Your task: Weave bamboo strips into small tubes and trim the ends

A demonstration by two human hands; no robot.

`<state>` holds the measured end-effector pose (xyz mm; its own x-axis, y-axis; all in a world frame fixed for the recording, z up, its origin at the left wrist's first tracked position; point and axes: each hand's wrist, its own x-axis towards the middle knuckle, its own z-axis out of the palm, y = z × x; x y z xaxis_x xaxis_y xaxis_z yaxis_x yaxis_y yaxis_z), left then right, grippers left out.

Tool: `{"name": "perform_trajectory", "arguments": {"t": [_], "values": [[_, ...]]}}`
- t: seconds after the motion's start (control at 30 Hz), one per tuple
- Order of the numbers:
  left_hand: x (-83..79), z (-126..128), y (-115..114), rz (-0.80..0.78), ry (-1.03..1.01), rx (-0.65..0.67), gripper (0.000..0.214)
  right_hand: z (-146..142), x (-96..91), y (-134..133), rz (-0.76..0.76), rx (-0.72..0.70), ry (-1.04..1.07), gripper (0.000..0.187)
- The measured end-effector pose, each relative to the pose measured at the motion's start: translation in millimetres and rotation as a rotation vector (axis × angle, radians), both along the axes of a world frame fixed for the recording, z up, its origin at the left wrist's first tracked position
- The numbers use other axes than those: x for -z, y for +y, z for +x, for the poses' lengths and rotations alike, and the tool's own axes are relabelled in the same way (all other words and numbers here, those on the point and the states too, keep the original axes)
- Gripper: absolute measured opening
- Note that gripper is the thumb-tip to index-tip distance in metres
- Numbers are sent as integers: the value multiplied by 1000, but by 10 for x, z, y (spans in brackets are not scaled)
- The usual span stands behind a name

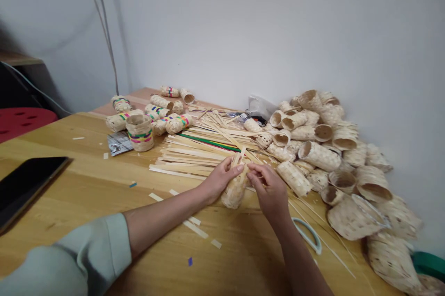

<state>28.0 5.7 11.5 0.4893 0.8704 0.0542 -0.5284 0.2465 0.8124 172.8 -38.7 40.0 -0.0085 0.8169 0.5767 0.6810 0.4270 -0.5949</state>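
Note:
Tilted over the table's middle is a small woven bamboo basket [233, 192], pale, with loose strip ends sticking up at its far end. My left hand [222, 178] wraps round its left side, thumb lying across the strips. On the other side, my right hand [266, 185] pinches at the weave near the top with thumb and fingers. Whether a single strip is between those fingertips is too small to make out. Just beyond both hands lies a fan of flat bamboo strips [184, 157], with a few green strips [208, 142] among them.
Many plain woven baskets [320, 156] are heaped along the right by the wall. Colour-banded baskets [140, 134] stand and lie at the back left. A phone [31, 185] rests at the left edge. Pale-green scissors handles [309, 236] lie by my right forearm. Strip offcuts [194, 229] are scattered in front.

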Motion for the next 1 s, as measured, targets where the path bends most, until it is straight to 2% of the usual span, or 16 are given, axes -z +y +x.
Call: {"name": "perform_trajectory", "arguments": {"t": [0.17, 0.4, 0.5, 0.7, 1.0], "values": [[18, 9, -1, 25, 46, -30, 47, -33, 16, 3, -14, 12, 21, 9], [6, 5, -9, 31, 50, -26, 47, -34, 28, 4, -7, 31, 30, 12], [13, 2, -8, 48, 66, -20, 49, -23, 25, 12, 8, 23, 21, 19], [-9, 8, -25, 58, 66, -28, 55, -45, 26, -5, 9, 2, 45, 14], [-9, 10, -17, 51, 75, -54, 50, -66, 47, -1, 15, -9, 57, 10]]}}
